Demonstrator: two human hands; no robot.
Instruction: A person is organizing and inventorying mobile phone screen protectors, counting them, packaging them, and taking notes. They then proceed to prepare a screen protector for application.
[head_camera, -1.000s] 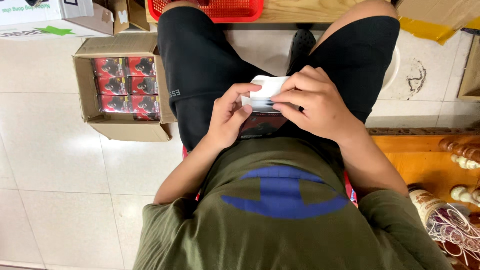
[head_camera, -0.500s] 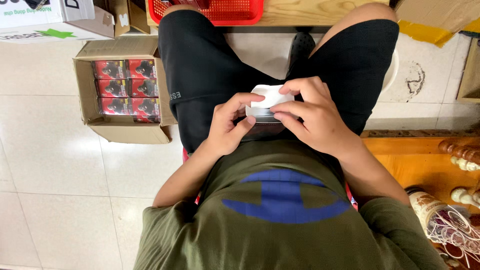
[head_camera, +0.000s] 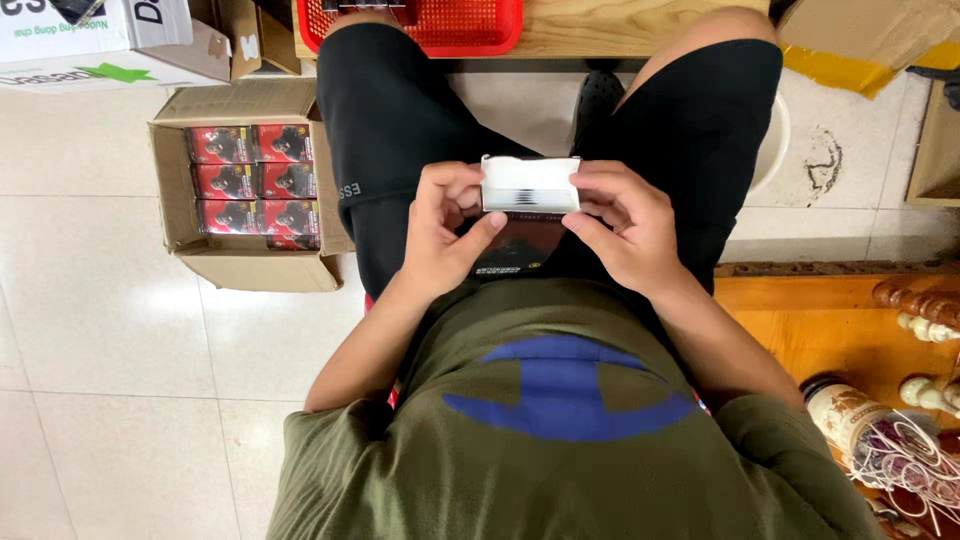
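Note:
I sit looking down at my lap. A small dark box with a white end flap (head_camera: 528, 186) rests over my black shorts, held from both sides. My left hand (head_camera: 443, 228) grips its left edge, thumb laid across the dark face. My right hand (head_camera: 622, 228) grips the right edge, fingers curled around the white flap. The box's dark red-and-black body (head_camera: 516, 248) lies between my palms.
An open cardboard carton (head_camera: 246, 270) with several red and black packs stands on the tiled floor at my left. A red plastic basket (head_camera: 420, 30) sits on a wooden surface ahead. Wooden furniture and a jar with cords (head_camera: 860, 420) are at my right.
The white flap was covered by my fingers before; now both hands have spread apart to the box's edges and the flap faces up, fully visible.

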